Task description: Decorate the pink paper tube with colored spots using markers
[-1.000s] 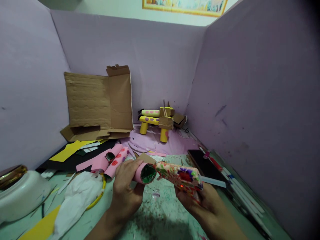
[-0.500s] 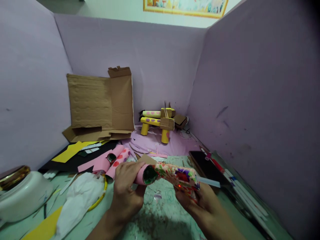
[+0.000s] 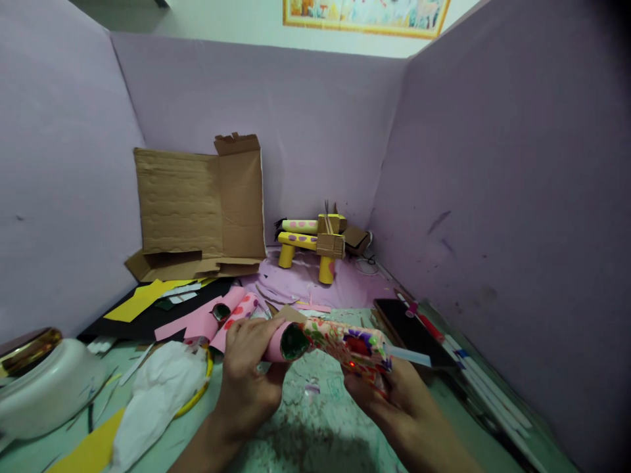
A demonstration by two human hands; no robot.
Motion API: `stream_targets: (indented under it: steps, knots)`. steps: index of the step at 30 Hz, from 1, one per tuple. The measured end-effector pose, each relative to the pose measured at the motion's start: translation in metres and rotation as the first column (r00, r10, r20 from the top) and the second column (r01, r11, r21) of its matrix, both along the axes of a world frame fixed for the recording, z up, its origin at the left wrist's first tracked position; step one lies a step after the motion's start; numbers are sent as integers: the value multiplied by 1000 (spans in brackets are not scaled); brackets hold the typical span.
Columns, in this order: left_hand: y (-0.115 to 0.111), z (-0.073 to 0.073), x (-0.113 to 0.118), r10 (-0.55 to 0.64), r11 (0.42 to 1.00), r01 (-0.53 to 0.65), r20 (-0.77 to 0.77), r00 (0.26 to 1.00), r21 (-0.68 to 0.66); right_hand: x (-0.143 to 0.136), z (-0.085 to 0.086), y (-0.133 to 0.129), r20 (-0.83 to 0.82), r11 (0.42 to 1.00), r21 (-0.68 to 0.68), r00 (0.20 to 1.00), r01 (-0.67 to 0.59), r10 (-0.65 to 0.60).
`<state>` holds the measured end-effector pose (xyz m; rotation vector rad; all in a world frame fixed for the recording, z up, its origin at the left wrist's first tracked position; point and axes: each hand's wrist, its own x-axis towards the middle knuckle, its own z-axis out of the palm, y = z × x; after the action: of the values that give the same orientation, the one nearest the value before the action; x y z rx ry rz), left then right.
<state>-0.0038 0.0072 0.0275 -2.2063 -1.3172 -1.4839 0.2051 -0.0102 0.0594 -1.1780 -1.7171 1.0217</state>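
Note:
My left hand (image 3: 252, 368) is wrapped around a pink paper-covered tube (image 3: 276, 343), its open dark-green end facing right. In my right hand (image 3: 394, 407) is a flower-patterned hot glue gun (image 3: 345, 341), gripped by the handle. A glue stick (image 3: 410, 356) sticks out of its back, and a small red light glows on its side. The gun's front end is at the rim of the tube; whether they touch I cannot tell. Behind my left hand lie a pink tube with red spots (image 3: 241, 314) and another pink tube (image 3: 220, 311).
Yellow spotted tube figures (image 3: 308, 240) stand at the back beside an open cardboard box (image 3: 197, 203). White tissue (image 3: 158, 387), a yellow tape ring (image 3: 200, 394) and a white pot (image 3: 44, 387) are at the left. Pens (image 3: 486, 378) and a dark flat object (image 3: 409, 328) lie right.
The view has shifted very slightly. Both hands keep their hold, and the glue gun has moved a touch left against the tube's rim.

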Motion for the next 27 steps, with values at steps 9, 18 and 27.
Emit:
stream_targets:
  steps: [9,18,27]
  knots:
    - [0,7,-4,44,999,-45,-67,997,-17,6,11,0,18,1000,2,1000,8,-8]
    - [0,1,-4,13,999,-15,-73,997,-30,4,10,4,48,999,27,999,-23,22]
    - [1,3,-4,-46,997,42,-67,997,-57,2,8,1,25,999,36,1000,13,-14]
